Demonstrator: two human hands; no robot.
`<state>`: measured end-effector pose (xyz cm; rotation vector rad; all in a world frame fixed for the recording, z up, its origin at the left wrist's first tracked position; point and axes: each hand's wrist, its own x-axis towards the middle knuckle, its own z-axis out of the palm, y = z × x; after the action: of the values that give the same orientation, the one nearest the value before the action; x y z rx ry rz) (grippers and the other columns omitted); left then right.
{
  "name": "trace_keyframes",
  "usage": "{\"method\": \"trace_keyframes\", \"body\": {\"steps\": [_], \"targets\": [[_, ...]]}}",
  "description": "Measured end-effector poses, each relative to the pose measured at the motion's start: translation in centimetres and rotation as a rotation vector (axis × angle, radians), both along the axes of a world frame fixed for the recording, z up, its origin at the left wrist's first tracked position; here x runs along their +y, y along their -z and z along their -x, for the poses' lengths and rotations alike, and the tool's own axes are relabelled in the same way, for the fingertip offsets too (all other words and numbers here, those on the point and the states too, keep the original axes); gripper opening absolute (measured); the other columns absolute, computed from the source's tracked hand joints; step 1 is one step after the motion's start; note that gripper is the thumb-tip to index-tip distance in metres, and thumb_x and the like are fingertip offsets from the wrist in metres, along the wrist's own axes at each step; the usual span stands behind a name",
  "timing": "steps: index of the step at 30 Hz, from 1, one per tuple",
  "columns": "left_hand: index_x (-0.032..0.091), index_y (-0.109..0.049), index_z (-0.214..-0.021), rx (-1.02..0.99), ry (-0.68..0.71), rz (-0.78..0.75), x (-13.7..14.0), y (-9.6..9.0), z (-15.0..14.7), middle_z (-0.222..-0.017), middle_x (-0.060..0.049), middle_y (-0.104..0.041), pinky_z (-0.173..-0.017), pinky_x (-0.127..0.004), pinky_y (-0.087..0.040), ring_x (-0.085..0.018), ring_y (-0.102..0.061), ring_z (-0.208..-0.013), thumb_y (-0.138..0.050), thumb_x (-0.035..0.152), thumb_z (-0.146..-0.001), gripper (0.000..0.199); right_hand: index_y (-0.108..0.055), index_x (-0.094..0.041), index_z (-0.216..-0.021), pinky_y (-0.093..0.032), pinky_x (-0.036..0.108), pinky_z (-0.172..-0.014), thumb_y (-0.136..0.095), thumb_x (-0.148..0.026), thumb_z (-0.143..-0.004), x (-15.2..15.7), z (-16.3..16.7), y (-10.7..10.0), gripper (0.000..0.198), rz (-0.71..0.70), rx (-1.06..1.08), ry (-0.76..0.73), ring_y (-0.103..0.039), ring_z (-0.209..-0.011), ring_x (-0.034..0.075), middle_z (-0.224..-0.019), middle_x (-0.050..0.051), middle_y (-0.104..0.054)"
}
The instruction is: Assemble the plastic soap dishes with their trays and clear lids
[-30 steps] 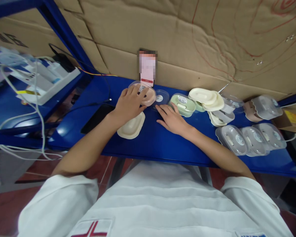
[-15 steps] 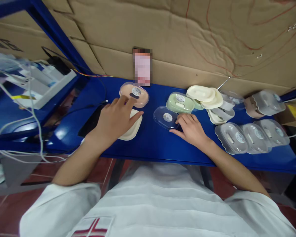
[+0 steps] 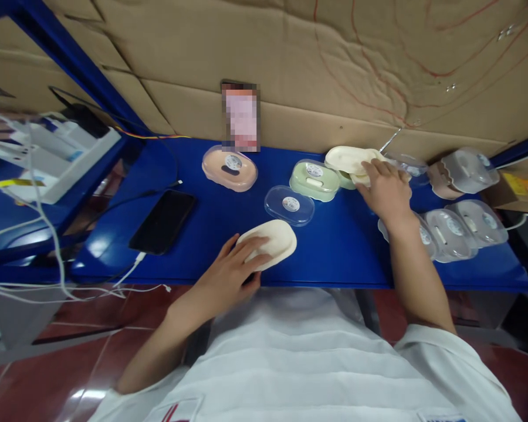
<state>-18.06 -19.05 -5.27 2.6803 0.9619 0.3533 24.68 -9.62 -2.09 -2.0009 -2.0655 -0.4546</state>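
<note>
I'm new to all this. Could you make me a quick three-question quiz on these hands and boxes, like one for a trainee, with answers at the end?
1. What is in the grip of the left hand?

2. True or false: the clear lid lies lower in the picture than the green box.

3. Which lidded box is farthest left on the blue table?
A) green
B) pink
C) grey

Key:
1. A shallow cream tray, with the fingers reaching inside it.
2. True.
3. B, the pink box.
</note>
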Motion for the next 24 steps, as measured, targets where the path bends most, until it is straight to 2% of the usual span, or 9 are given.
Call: {"method": "trace_keyframes", "body": {"steps": [4, 7, 10, 13, 16, 18, 20, 24], "targets": [[0.024, -0.066, -0.137, -0.042, 0.077, 0.029, 0.2, 0.3, -1.8, -0.166, -0.012, -0.057, -0.133, -0.066, -0.034, -0.031, -0.053, -0.156, -0.049, 0.009, -0.099, 0.044, -0.057, -0.017, -0.154, -0.048, 0.059, -0.117, -0.05, -0.028, -0.107, 0.7, 0.1, 0.9, 0.049, -0.049, 0.044, -0.025, -0.055, -0.145, 0.038, -0.164, 0.022, -0.053], [0.023, -0.065, -0.139, -0.076, 0.101, 0.032, 0.4, 0.7, -2.4, -0.167, -0.012, -0.056, -0.135, -0.065, -0.032, -0.03, -0.05, -0.158, -0.048, 0.009, -0.1, 0.044, -0.065, -0.017, -0.142, -0.046, 0.06, -0.116, -0.044, -0.025, -0.109, 0.6, 1.5, 1.0, 0.041, -0.127, 0.015, 0.022, -0.054, -0.14, 0.038, -0.153, 0.021, -0.058], [0.023, -0.065, -0.137, -0.107, 0.104, 0.027, 0.4, 1.2, -2.6, -0.167, -0.012, -0.056, -0.136, -0.064, -0.03, -0.03, -0.05, -0.159, -0.049, 0.01, -0.102, 0.041, -0.073, -0.018, -0.128, -0.046, 0.064, -0.109, -0.046, -0.03, -0.11, 0.3, 3.0, 1.3, 0.035, -0.073, -0.022, 0.003, -0.057, -0.128, 0.04, -0.137, 0.021, -0.065], [0.024, -0.068, -0.134, -0.148, 0.107, 0.028, 0.4, 1.4, -2.6, -0.167, -0.013, -0.055, -0.136, -0.062, -0.031, -0.029, -0.049, -0.159, -0.052, 0.012, -0.103, 0.037, -0.072, -0.015, -0.133, -0.045, 0.068, -0.105, -0.052, -0.038, -0.109, 0.6, 3.6, 1.9, 0.039, 0.009, -0.015, 0.0, -0.055, -0.128, 0.044, -0.13, 0.024, -0.064], [0.024, -0.073, -0.121, -0.203, 0.111, 0.045, 0.5, 1.6, -2.5, -0.162, -0.013, -0.059, -0.136, -0.061, -0.034, -0.03, -0.052, -0.156, -0.061, 0.023, -0.106, 0.02, -0.078, -0.017, -0.12, -0.045, 0.069, -0.104, -0.048, -0.037, -0.111, 0.9, 3.1, 2.2, 0.037, 0.017, 0.005, -0.008, -0.057, -0.124, 0.043, -0.122, 0.021, -0.066], [0.025, -0.076, -0.113, -0.216, 0.107, 0.053, 0.6, 1.7, -2.4, -0.159, -0.012, -0.061, -0.135, -0.063, -0.034, -0.031, -0.054, -0.153, -0.066, 0.03, -0.107, 0.013, -0.08, -0.02, -0.111, -0.046, 0.067, -0.104, -0.049, -0.038, -0.111, 0.9, 2.3, 1.9, 0.036, -0.013, 0.023, -0.037, -0.059, -0.12, 0.04, -0.118, 0.019, -0.069], [0.026, -0.078, -0.11, -0.219, 0.086, 0.045, 0.6, 1.7, -2.4, -0.159, -0.013, -0.06, -0.133, -0.066, -0.036, -0.033, -0.055, -0.152, -0.067, 0.033, -0.107, 0.014, -0.082, -0.021, -0.11, -0.047, 0.065, -0.104, -0.053, -0.041, -0.11, 0.4, 1.5, 1.1, 0.035, -0.059, 0.066, -0.058, -0.062, -0.118, 0.038, -0.12, 0.017, -0.071], [0.026, -0.079, -0.108, -0.241, 0.042, 0.05, 0.6, 1.7, -2.5, -0.158, -0.013, -0.059, -0.125, -0.061, -0.047, -0.034, -0.057, -0.148, -0.067, 0.031, -0.107, 0.014, -0.083, -0.023, -0.108, -0.054, 0.058, -0.105, -0.063, -0.054, -0.105, -1.2, 0.4, -1.4, 0.037, -0.167, 0.305, -0.161, -0.071, -0.113, 0.034, -0.118, 0.013, -0.077]]}}
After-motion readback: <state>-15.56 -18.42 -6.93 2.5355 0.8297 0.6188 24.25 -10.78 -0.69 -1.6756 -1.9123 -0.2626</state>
